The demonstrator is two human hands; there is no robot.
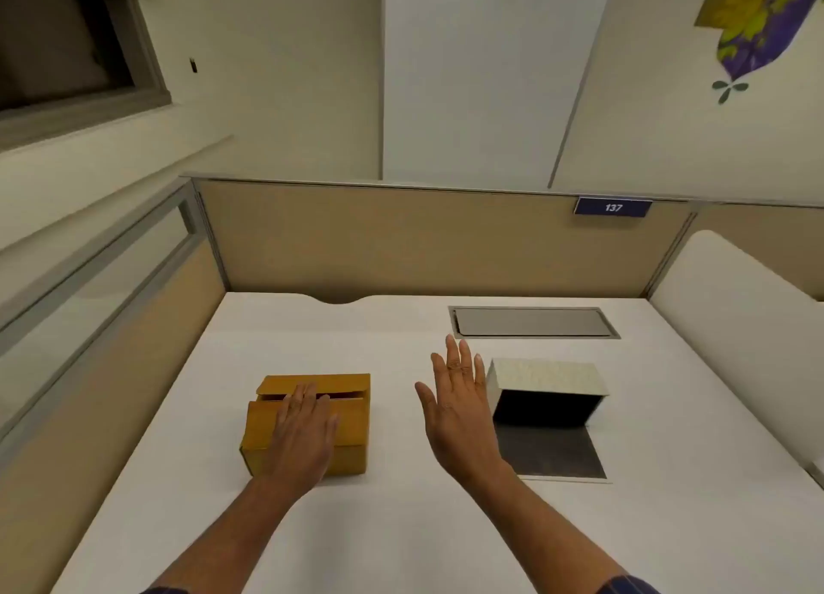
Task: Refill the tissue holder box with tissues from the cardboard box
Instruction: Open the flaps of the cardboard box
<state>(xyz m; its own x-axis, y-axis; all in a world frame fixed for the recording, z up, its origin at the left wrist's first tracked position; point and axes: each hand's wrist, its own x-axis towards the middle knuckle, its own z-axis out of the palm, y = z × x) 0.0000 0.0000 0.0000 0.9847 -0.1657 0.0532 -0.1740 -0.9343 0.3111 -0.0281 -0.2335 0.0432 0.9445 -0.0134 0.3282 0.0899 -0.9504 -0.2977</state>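
A brown cardboard box (350, 419) lies on the white desk (401, 526), left of centre, its top flaps slightly apart. My left hand (301, 437) rests flat on top of it, fingertips at the gap between the flaps. To the right stands the tissue holder box (546, 377), pale and textured outside, dark inside, its open side facing me and its flap (550, 453) folded down flat on the desk. My right hand (459, 406) hovers open between the two boxes, fingers spread, just left of the holder. No tissues are visible.
A grey cable hatch (530, 322) is set into the desk behind the holder. Beige partition panels (401, 241) close the back and left sides, with a label reading 137 (613, 207). A white rounded panel (735, 308) borders the right.
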